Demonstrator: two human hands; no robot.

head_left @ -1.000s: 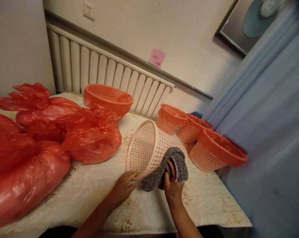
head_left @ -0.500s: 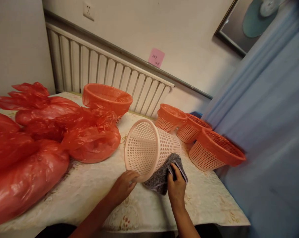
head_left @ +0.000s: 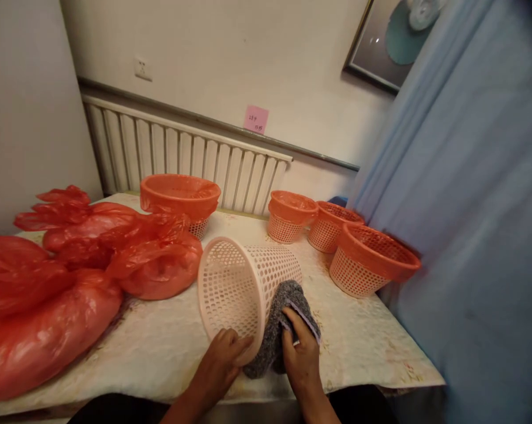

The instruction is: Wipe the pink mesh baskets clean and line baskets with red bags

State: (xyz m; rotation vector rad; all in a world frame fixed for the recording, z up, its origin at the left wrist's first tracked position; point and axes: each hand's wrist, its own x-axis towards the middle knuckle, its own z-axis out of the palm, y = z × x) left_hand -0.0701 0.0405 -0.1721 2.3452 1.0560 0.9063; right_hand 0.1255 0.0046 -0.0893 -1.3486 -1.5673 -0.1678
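A pale pink perforated wastebasket [head_left: 272, 265] lies on its side on the table, its open mouth facing left and toward me. My left hand [head_left: 219, 362] grips the near lower part of its rim, fingers inside and thumb at the edge. In my right hand [head_left: 299, 347] is a dark grey fuzzy cloth [head_left: 275, 330] with a light purple edge, bunched between thumb and fingers. The cloth presses against the basket's outer side wall near the rim. Part of it hangs below, close to the tablecloth.
Several knotted red plastic bags [head_left: 49, 330] fill the table's left side. A red-lined basket [head_left: 180, 197] stands at the back left, and three more lined baskets [head_left: 367, 265] at the back right. A radiator [head_left: 190, 156] runs behind; a blue curtain [head_left: 464, 235] hangs on the right.
My view has shifted, and the basket with both hands now appears lower and further left. My left hand still holds the rim, and my right hand keeps the cloth against the basket's side.
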